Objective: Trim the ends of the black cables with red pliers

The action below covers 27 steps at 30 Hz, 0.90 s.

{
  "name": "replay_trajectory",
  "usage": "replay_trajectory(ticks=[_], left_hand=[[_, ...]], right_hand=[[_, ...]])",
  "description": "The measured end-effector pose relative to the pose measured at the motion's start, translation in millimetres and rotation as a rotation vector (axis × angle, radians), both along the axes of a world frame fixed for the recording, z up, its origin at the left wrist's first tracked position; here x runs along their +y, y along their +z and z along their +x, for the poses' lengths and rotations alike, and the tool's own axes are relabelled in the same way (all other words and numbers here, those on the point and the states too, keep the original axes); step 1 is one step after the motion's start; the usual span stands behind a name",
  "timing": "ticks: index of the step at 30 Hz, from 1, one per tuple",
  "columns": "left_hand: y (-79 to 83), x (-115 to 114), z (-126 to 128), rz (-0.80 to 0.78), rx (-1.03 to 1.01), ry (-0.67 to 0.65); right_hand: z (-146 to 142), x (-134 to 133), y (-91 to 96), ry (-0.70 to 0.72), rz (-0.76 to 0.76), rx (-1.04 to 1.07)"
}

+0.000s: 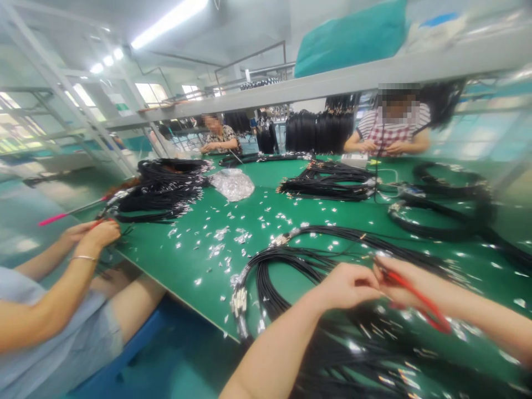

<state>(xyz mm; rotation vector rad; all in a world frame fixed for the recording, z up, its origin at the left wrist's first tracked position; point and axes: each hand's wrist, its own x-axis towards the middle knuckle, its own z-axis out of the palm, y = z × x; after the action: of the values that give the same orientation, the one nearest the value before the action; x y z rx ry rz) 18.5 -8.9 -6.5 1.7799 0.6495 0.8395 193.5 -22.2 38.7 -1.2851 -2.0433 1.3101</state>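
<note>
My right hand is closed on a pair of red-handled scissors, whose handle stretches back along the wrist; the blades are hidden by the fingers. Close against it, my left hand is closed in a pinch, its fingertips meeting those of the right. What the left fingertips hold is too small and blurred to name. Bundles of black cables with metal ends curve across the green table behind the left hand. More black cables lie below both hands, smeared by motion.
Small silvery scraps litter the green tabletop. A clear bag lies between cable piles. A co-worker's hands work at the left edge; two other people sit across. A shelf beam crosses above the table.
</note>
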Motion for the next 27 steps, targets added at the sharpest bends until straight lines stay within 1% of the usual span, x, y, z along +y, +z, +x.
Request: replay_trajectory(ticks=[1, 2, 3, 5, 6, 7, 8, 9, 12, 14, 15, 17, 20, 22, 24, 27], left_hand=[[3.0, 0, -1, 0.012, -0.057, 0.008], [5.9, 0, -2, 0.023, -0.117, 0.046], [8.5, 1, -4, 0.024, -0.172, 0.112], [11.8, 6, -7, -0.020, -0.278, 0.349], [12.5, 9, -8, -0.079, -0.333, 0.453], [12.7, 12, -10, -0.145, -0.381, 0.524], [12.6, 14, -10, -0.198, -0.422, 0.566], [12.5, 16, -11, -0.239, -0.452, 0.580], [13.7, 16, -10, -0.287, -0.481, 0.541], [15.6, 14, -10, -0.297, -0.469, 0.512], [16.5, 13, -10, -0.293, -0.455, 0.510], [17.3, 12, -11, -0.258, -0.423, 0.516], [14.9, 13, -15, -0.125, -0.381, 0.551], [11.8, 15, -17, -0.044, -0.364, 0.577], [9.1, 16, -18, -0.039, -0.360, 0.585], [8.1, 16, -16, -0.115, -0.409, 0.603]], right_hand=[[0, -1, -2.1, -0.002, -0.181, 0.133], [0, -4, -5.0, 0.002, -0.347, 0.273], [-3, -8, -8.6, 0.001, -0.476, 0.405], [-11, -17, -15.9, -0.022, -0.597, 0.588], [-16, -20, -18.7, -0.060, -0.607, 0.636], [-20, -22, -20.5, -0.101, -0.583, 0.670], [-24, -22, -21.0, -0.153, -0.531, 0.694], [-26, -20, -20.3, -0.221, -0.451, 0.698], [-29, -6, -13.6, -0.411, -0.158, 0.593], [-31, 4, -9.4, -0.498, 0.021, 0.501], [-34, 8, -8.7, -0.521, 0.083, 0.481], [-44, 12, -10.6, -0.515, 0.133, 0.492], [-64, 15, -19.3, -0.439, 0.115, 0.568], [-74, 17, -25.4, -0.426, 0.129, 0.621], [-81, 20, -30.2, -0.426, 0.151, 0.653], [-84, 23, -34.8, -0.432, 0.184, 0.620]])
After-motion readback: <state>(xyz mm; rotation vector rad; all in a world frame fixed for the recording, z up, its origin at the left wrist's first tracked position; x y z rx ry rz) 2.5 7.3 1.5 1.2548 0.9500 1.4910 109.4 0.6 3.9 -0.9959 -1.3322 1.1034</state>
